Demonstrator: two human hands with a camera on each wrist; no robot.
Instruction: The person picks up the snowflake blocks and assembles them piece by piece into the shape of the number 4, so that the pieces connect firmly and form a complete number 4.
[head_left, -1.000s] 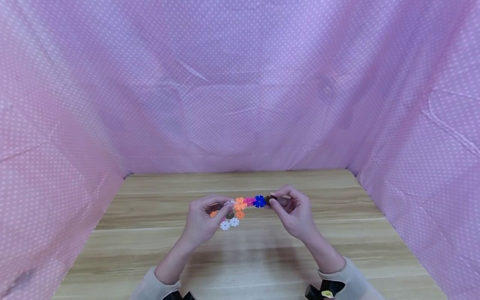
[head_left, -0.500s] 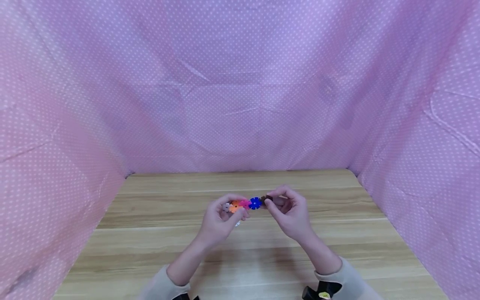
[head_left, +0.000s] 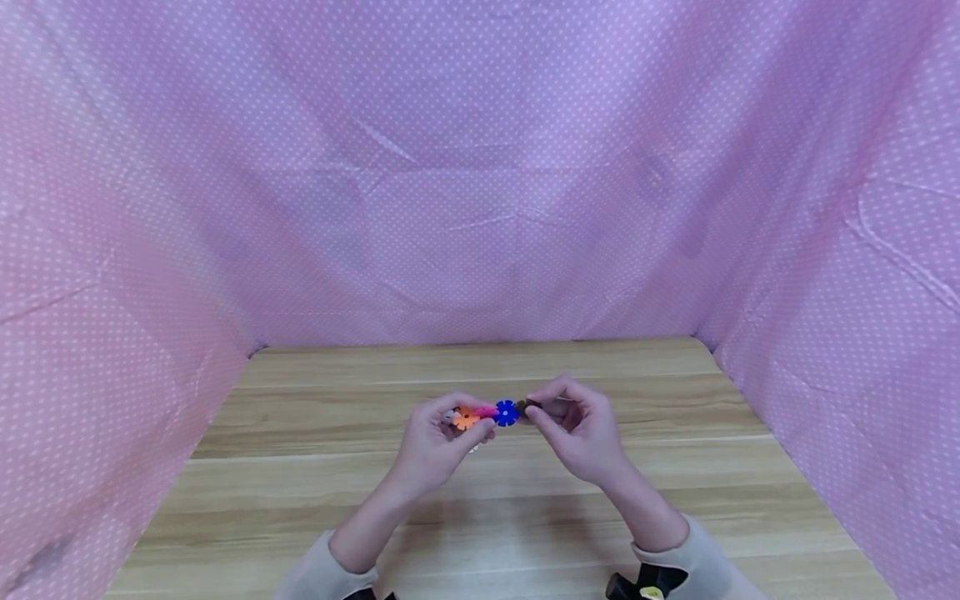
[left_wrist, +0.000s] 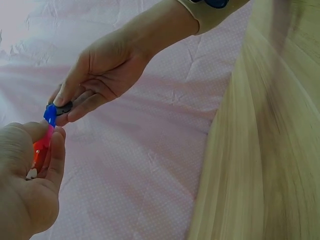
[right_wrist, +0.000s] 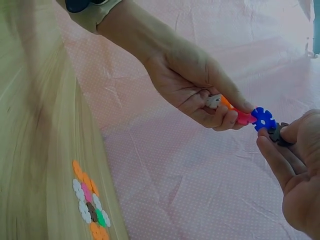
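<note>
Between my hands runs a short chain of interlocking plastic snowflake discs, held above the table. My left hand (head_left: 438,442) pinches the chain at its pink disc (head_left: 486,411), with an orange disc (head_left: 465,418) and a white disc (right_wrist: 213,101) partly covered by its fingers. A blue disc (head_left: 506,413) shows uncovered between the two hands. At the far right end, the thumb and fingers of my right hand (head_left: 588,433) pinch a dark brown disc (right_wrist: 278,134), which meets the blue disc's edge.
Several joined snowflake discs in orange, white, pink, brown and green lie on the wooden table (head_left: 300,475); a green disc (right_wrist: 101,218) is among them in the right wrist view. The left hand mostly hides them from the head. Pink dotted cloth (head_left: 480,208) surrounds the table.
My left hand has moved right along the chain, from its white end to the pink disc, and now covers most of the discs on the table. The right hand has shifted slightly left.
</note>
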